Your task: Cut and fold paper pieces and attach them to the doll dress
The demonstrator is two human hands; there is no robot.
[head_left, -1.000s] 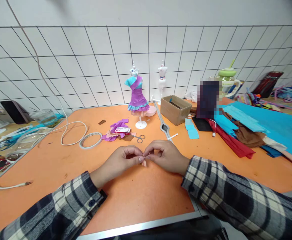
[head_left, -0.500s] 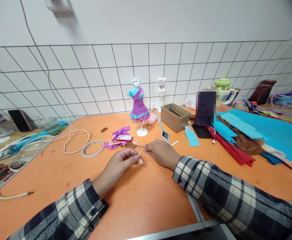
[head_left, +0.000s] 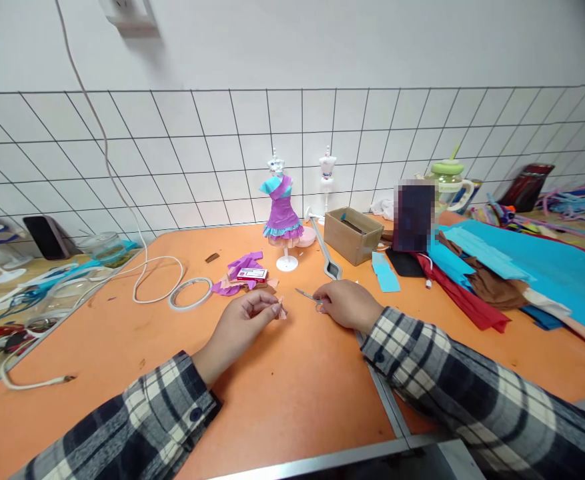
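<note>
Between the thumb and fingers of my left hand [head_left: 245, 327] is a small scrap of peach crepe paper [head_left: 282, 309], pinched low over the orange tabletop. My right hand [head_left: 349, 305] is closed on a small pair of scissors [head_left: 308, 295]; the blades point left toward the scrap, with a gap between them. Behind both hands stands a miniature dress form [head_left: 287, 261] wearing a purple and blue ruffled paper dress [head_left: 282, 215]. Purple and peach paper scraps [head_left: 226, 288] lie ahead of my left hand, and a small red and white box [head_left: 252, 274] rests on them.
A roll of tape [head_left: 191, 307] and a white cable [head_left: 157, 260] are at left. Beyond my right hand are a long metal tool [head_left: 331, 268], a cardboard box [head_left: 355, 237] and a blue paper piece [head_left: 385, 272]. A bare dress form [head_left: 327, 175] stands by the wall; coloured paper [head_left: 532, 247] fills the right side.
My right hand has moved right with the scissors, away from the peach scrap. My left hand still pinches the scrap, and the view has shifted slightly.
</note>
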